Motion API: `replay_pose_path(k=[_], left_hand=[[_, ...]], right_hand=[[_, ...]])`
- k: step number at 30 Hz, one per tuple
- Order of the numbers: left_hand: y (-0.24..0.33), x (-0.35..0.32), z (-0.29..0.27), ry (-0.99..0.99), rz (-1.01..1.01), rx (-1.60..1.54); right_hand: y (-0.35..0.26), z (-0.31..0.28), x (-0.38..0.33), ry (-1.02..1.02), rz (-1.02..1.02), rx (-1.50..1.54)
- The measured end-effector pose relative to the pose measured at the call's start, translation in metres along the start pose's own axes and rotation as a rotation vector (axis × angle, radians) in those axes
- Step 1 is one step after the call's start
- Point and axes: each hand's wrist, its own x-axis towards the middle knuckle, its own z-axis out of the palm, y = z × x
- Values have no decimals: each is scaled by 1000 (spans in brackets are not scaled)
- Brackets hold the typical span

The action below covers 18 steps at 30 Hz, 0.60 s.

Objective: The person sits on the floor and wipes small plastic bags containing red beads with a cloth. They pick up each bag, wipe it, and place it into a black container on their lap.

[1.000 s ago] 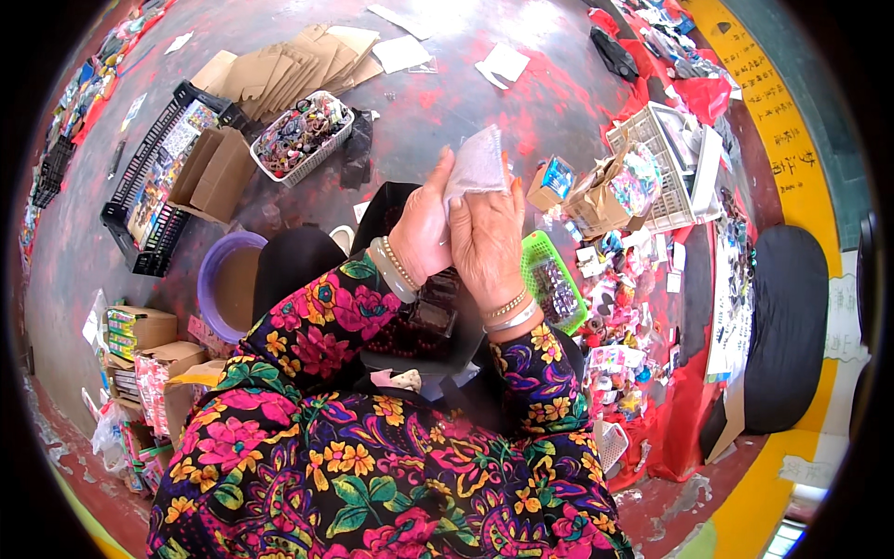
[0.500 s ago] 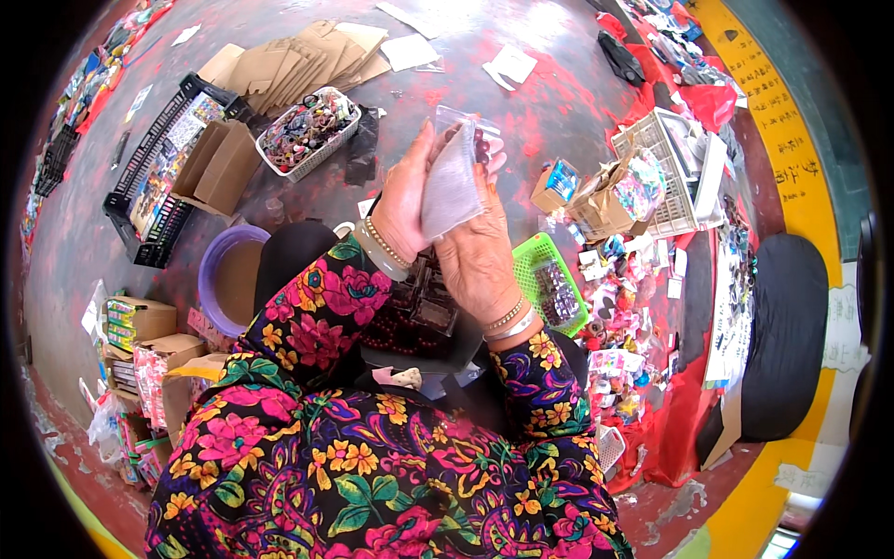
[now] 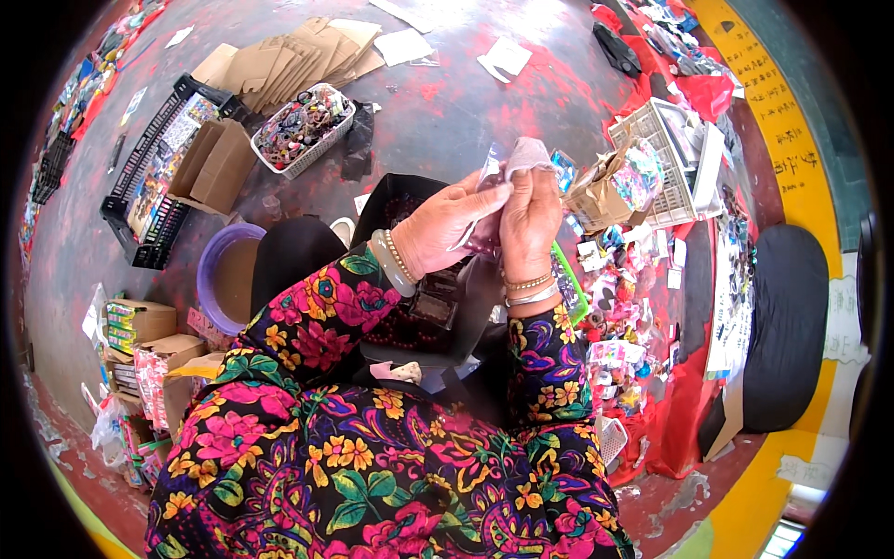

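Note:
My left hand (image 3: 445, 222) is closed on a clear plastic bag (image 3: 490, 170), its thumb reaching toward the other hand. Something dark reddish shows through the plastic between my palms; at the earlier moment dark red beads were visible there. My right hand (image 3: 531, 219) pinches a whitish, thin cloth-like pouch (image 3: 529, 152) that sticks up above its fingertips. Both hands touch over a black bin (image 3: 384, 200) between my knees. Inside the bin lie dark red beads (image 3: 399, 341) and small clear packets (image 3: 434, 309).
At left are a purple basin (image 3: 207, 279), an open cardboard box (image 3: 222, 168) and a white basket (image 3: 300, 168) of hair ties. A green basket (image 3: 570, 287) is by my right wrist. Farther right stand a cream crate (image 3: 643, 130) and piled small goods (image 3: 619, 326).
Both hands have moved lower and to the right. The pouch, earlier lying flat across the left palm, is now bunched up in the right fingers, with the plastic bag at the left hand.

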Motion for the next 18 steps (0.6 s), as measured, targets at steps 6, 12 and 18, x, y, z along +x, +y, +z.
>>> replay_pose_path(k=[6, 12, 18], left_hand=[[14, 2, 0, -21, -12, 80], [36, -2, -1, -68, -88, 837], [30, -3, -9, -125, -33, 1145]], right_hand=[[22, -7, 14, 257, 429, 1139], [24, -54, 10, -181, 320, 855], [-1, -45, 8, -362, 328, 628]])
